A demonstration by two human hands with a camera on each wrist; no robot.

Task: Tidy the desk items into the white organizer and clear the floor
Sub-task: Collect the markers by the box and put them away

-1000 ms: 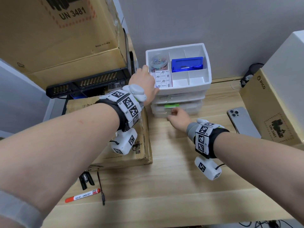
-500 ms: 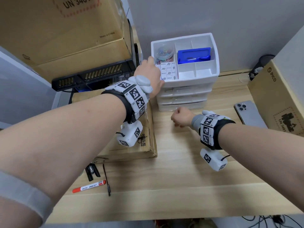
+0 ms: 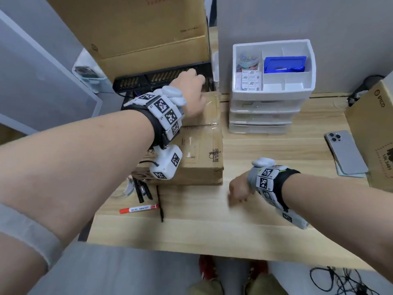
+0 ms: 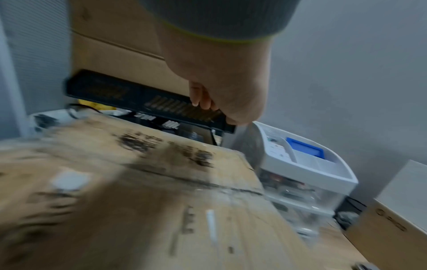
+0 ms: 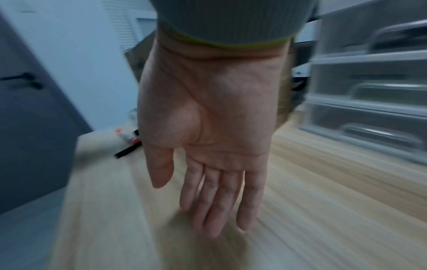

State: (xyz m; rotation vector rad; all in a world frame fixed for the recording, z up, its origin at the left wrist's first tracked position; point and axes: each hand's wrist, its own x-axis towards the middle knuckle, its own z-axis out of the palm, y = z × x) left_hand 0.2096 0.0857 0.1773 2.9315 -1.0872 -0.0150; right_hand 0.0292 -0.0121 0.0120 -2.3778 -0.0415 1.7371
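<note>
The white organizer (image 3: 272,92) stands at the back of the wooden desk (image 3: 212,226) with its three drawers pushed in. Its top tray holds a blue case (image 3: 285,64), a tub of coloured clips (image 3: 247,60) and note labels. My left hand (image 3: 189,90) hovers left of it over a flat cardboard box (image 3: 197,150), fingers curled (image 4: 201,99), holding nothing. My right hand (image 3: 238,190) is low over the desk's middle, fingers straight (image 5: 219,201), tips pointing down, empty. A red marker (image 3: 139,209), a black pen (image 3: 161,206) and black clips (image 3: 142,191) lie front left.
A grey phone (image 3: 345,152) lies at the right beside a brown carton (image 3: 374,133). A black device (image 3: 161,78) and a tall carton (image 3: 136,28) stand behind the flat box. On the floor are tangled cables (image 3: 340,279) and something red (image 3: 205,267) under the desk edge.
The bottom drawer, open a second ago with a green thing inside, is pushed in. My right hand drew back and straightened. My left hand let go of the organizer and moved left.
</note>
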